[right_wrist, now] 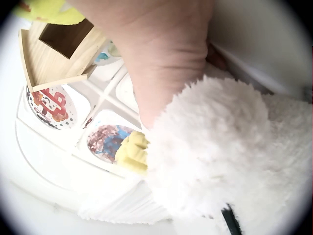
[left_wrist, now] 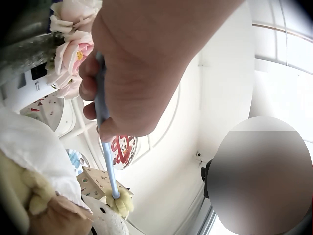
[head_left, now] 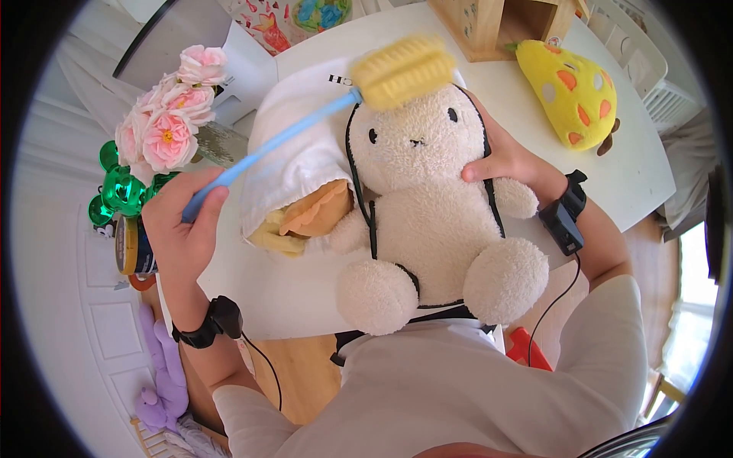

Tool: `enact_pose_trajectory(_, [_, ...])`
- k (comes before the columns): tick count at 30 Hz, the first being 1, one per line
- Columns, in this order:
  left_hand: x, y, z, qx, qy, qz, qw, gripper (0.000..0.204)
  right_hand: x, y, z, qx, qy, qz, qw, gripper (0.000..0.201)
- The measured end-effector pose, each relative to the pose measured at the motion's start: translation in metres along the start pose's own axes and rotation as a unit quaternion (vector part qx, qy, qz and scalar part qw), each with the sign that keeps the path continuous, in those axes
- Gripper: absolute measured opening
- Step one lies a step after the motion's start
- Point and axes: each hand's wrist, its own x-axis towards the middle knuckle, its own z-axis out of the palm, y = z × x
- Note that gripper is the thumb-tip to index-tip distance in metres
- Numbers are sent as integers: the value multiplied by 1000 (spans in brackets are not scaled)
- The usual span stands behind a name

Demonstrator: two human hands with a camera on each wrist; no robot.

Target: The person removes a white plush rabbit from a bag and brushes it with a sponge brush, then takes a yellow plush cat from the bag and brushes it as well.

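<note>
Plush toy (head_left: 439,214) at centre: my right hand (head_left: 507,156) grips its right side, while at left my left hand (head_left: 181,223) clasps the yellow duster's (head_left: 405,72) blue handle (head_left: 286,142).

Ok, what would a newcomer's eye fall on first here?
Likely the big cream plush toy mid-frame in the head view, the right hand holding it near the neck. Next, the yellow duster head by the toy's crown, its blue handle gripped by the left hand. Then the spotted yellow plush, at the white table's right.
</note>
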Motion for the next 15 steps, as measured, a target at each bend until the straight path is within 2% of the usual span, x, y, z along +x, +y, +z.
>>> enact_pose_trajectory(2, [0, -6, 7, 54, 71, -44, 995, 19, 0, -3, 0, 13, -4, 6, 1000, 115])
enact_pose_trajectory(5, [-4, -6, 3, -68, 17, -35, 997, 18, 1, 3, -6, -26, -7, -15, 1000, 111])
enact_pose_trajectory(8, [1, 12, -3, -47, -78, 24, 996, 15, 1, 6, -7, -49, 0, -19, 999, 109])
enact_pose_trajectory(10, [3, 5, 1, -35, -68, -6, 997, 14, -1, 2, -3, -16, 6, 19, 1000, 107])
enact_pose_trajectory(15, [0, -10, 8, -40, -47, -81, 995, 12, 2, 8, -3, -4, 9, 0, 1000, 106])
